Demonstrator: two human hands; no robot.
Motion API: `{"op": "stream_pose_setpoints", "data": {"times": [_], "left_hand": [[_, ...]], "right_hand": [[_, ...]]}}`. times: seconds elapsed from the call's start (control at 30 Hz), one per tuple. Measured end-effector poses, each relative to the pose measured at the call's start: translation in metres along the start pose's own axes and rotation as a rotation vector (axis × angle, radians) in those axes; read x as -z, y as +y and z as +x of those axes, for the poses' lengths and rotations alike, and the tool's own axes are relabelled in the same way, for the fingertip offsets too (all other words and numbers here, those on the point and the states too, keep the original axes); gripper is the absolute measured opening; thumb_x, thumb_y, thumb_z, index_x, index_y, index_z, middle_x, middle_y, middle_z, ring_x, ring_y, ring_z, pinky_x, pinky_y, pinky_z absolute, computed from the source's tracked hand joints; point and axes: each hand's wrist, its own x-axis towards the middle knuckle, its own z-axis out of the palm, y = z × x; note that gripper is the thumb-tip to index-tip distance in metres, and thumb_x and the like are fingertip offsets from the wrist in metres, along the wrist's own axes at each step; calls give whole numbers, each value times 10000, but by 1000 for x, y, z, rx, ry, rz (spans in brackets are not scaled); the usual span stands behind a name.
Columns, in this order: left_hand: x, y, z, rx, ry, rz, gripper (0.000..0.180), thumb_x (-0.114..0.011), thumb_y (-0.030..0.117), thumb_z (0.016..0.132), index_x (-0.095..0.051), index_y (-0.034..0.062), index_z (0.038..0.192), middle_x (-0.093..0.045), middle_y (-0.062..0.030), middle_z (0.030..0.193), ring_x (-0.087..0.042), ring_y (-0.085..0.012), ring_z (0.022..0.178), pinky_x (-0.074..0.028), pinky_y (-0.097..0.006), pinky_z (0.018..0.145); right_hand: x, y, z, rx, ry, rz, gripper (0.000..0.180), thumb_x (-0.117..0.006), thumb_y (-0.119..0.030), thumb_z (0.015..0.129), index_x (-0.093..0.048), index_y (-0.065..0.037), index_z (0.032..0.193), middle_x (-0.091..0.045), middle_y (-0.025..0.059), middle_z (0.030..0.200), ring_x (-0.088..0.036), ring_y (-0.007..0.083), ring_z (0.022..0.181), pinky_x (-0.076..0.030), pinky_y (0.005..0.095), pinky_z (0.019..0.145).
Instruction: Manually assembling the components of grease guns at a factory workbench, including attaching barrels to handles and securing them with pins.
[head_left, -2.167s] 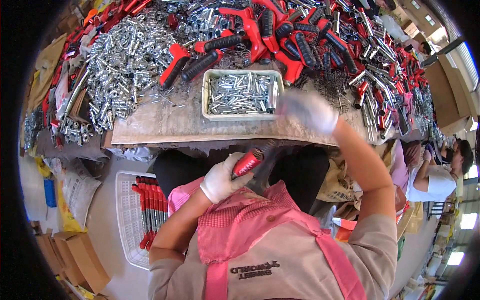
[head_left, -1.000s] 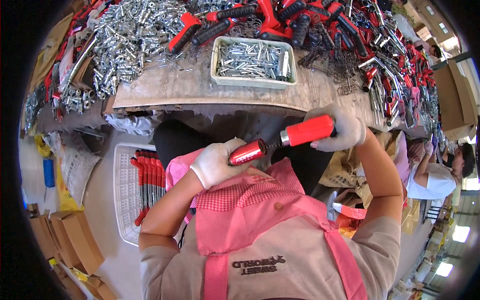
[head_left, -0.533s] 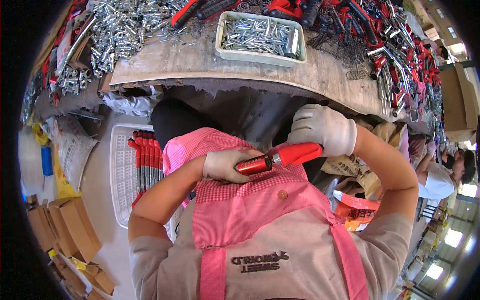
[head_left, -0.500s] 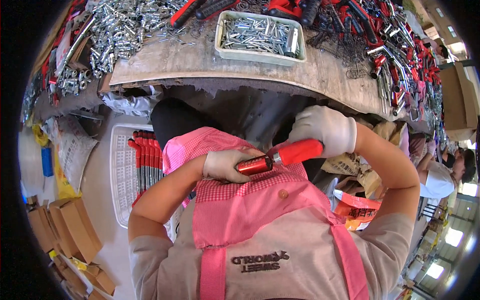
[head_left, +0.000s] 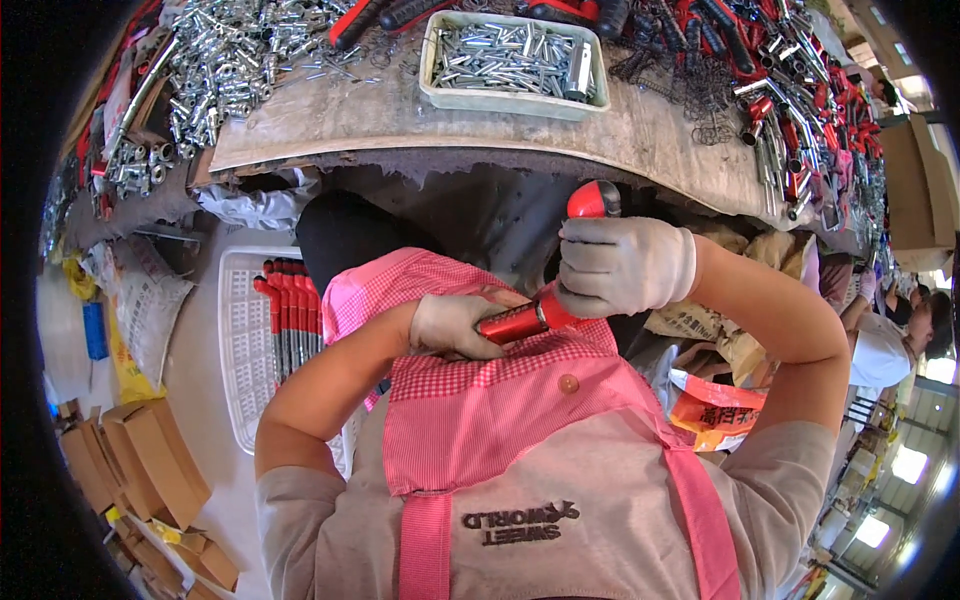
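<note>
In front of my lap, my gloved left hand (head_left: pixel 455 325) is closed around a shiny red metal tube (head_left: pixel 514 325), which points up and to the right. My gloved right hand (head_left: pixel 628 265) wraps its fingers round a red-and-black handle (head_left: pixel 592 200), whose rounded end sticks out above the fist. Red shows again just below the right fist, where handle and tube meet. That joint is mostly covered by the fingers. Both hands stay close to the pink checked apron (head_left: pixel 480 375).
On the workbench (head_left: pixel 400 130) ahead, a pale tray (head_left: pixel 515 103) holds small metal pins. Piled metal fittings (head_left: pixel 235 75) lie left, springs and red-black handles (head_left: pixel 715 45) right. A white basket (head_left: pixel 240 350) of red-handled tools stands at my left. Another person (head_left: pixel 885 340) sits far right.
My right hand has shifted slightly left and now wraps round the handle, whose end has swung upward from pointing right. The silver joint is now covered. My left hand keeps hold of the tube.
</note>
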Motion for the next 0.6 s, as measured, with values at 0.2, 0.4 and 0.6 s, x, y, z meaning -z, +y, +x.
{"op": "stream_pose_setpoints", "data": {"times": [0.2,0.4,0.6], "left_hand": [[-4,-3,-3,-368,255,282,519,-658,199,741,-495,68,1216,-627,-83,861,-625,-243,713,-503,-326,696],[-7,39,-26,-49,745,959,364,-655,263,727,-571,96,1040,-637,-130,840,-627,-325,742,-499,-417,654],[48,100,-72,-869,1520,1650,362,-638,52,687,-552,76,1037,-592,-79,850,-585,-255,744,-477,-349,646]], "right_hand": [[-3,-4,-6,-229,-30,134,218,-604,-209,643,-592,-121,842,-547,12,755,-554,197,741,-462,369,756],[-41,-43,-34,-1040,30,1293,405,-603,-435,842,-602,-90,1055,-559,-2,611,-534,144,521,-468,301,563],[-45,-41,37,-1063,909,2561,623,-463,-609,852,-526,-7,1002,-408,-4,589,-416,125,526,-427,296,558]]}}
